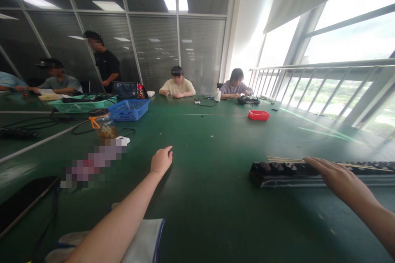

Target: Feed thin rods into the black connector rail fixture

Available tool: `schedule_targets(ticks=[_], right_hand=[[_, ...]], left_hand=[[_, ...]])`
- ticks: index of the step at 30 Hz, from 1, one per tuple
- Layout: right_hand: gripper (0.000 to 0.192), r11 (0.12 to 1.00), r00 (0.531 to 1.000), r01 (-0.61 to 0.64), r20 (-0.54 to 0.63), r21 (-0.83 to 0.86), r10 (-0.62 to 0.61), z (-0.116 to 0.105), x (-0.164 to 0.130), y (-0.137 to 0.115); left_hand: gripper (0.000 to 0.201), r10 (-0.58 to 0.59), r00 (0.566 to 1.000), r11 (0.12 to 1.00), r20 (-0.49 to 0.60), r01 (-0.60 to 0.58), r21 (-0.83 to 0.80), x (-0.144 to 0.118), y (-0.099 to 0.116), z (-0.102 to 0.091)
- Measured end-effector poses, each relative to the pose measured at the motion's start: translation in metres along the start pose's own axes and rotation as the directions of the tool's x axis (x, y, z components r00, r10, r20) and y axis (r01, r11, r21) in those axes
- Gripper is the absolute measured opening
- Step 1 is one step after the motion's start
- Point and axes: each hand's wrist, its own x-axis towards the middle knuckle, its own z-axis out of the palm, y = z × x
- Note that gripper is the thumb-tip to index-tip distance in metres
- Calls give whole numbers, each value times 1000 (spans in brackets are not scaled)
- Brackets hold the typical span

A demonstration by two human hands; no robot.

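My left hand (161, 160) rests on the green table (210, 197) near its middle, fingers curled loosely with nothing in them. My right hand (335, 174) lies flat, fingers spread, on a long black tray (277, 171) of small dark pieces at the right. Several thin wooden sticks (285, 159) lie along the tray's far edge, just beyond my fingertips.
A blue basket (128, 109), a green basket (80, 104) and a jar with an orange handle (103, 124) stand at the left, with cables about. A red tray (259, 115) sits further back. Several people sit or stand at the table's far side. White cloth (145, 242) lies under my left forearm.
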Motion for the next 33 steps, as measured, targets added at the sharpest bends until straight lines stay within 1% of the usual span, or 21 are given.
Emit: schedule_targets(ticks=[3,7,12,17,21,27,33], right_hand=[[50,1000,1000,4,12,13,-4,6,-3,1],[52,1000,1000,19,-2,-16,-19,10,-4,1],[52,999,1000,9,2,-39,-9,8,1,-3],[51,1000,1000,11,28,-8,-10,9,3,-8],[50,999,999,32,-7,11,-32,15,-4,-7],[50,994,992,113,-60,-9,-113,23,-7,-4],[53,989,982,105,-145,-104,-119,31,-6,-8]], left_hand=[[36,0,1000,1000,3,0,-3,0,0,0],[36,1,1000,1000,15,-1,-2,0,1,-2],[36,3,1000,1000,17,-3,-3,0,1,-2],[36,12,1000,1000,11,-12,-8,0,0,-1],[36,16,1000,1000,8,-16,-17,0,0,-1],[36,15,1000,1000,12,-14,-11,0,0,0],[33,22,1000,1000,-1,-22,19,1,-1,2]])
